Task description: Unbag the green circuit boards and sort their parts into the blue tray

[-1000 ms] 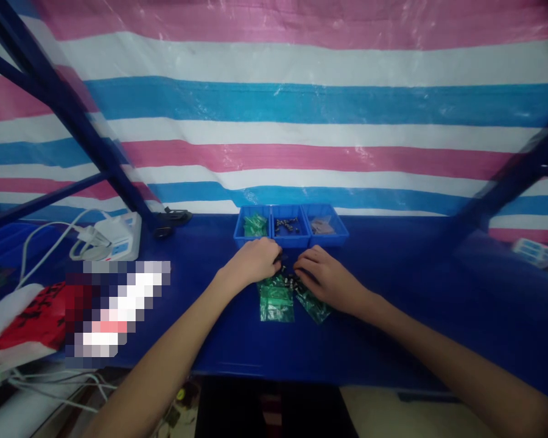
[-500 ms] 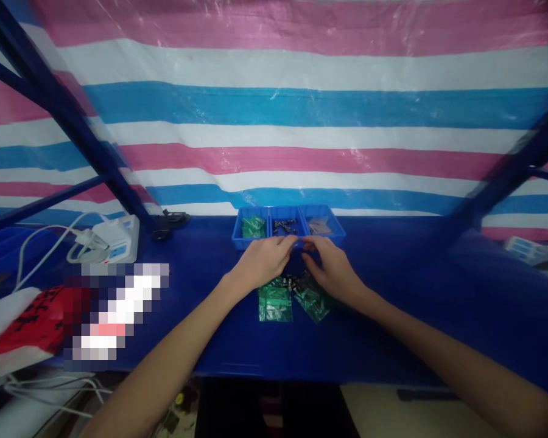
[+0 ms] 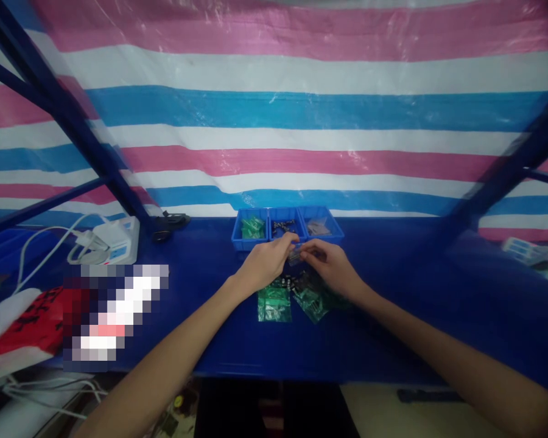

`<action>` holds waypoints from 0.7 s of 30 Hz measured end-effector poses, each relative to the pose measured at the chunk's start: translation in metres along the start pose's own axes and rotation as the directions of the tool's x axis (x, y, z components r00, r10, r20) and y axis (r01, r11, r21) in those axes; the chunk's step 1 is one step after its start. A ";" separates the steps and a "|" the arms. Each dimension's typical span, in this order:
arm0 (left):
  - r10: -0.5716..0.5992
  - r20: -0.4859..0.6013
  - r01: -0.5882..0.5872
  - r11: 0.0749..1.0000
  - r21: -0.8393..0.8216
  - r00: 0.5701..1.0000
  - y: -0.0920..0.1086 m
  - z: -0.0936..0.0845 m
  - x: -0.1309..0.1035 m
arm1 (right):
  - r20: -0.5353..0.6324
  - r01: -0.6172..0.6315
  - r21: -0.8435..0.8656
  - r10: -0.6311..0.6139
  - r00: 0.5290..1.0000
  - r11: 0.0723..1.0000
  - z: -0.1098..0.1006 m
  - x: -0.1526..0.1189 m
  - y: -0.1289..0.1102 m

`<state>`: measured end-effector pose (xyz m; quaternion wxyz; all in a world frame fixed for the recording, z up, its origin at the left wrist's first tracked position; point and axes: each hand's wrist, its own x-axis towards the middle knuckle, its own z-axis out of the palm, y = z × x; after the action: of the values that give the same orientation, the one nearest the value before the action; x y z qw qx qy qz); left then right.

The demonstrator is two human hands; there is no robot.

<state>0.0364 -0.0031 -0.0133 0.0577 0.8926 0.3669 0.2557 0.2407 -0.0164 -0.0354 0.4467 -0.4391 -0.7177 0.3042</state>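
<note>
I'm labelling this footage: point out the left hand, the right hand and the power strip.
Left hand (image 3: 265,263), head view: back of the hand.
Right hand (image 3: 332,264), head view: back of the hand.
Power strip (image 3: 126,239), head view: white casing.

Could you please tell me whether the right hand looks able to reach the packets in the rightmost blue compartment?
Probably yes: the right hand is just in front of the rightmost compartment, whose open top leaves the packets uncovered, though the hand seems busy with a small clear piece.
</note>
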 end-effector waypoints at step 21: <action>0.141 -0.073 -0.127 0.977 0.169 0.987 -0.012 0.004 0.002 | 0.019 0.162 -0.244 -0.163 0.987 0.956 -0.005 0.001 -0.005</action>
<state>0.0318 0.0068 -0.0192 -0.0489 0.9054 0.3276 0.2655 0.2434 -0.0170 -0.0283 0.4131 -0.4306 -0.7831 0.1754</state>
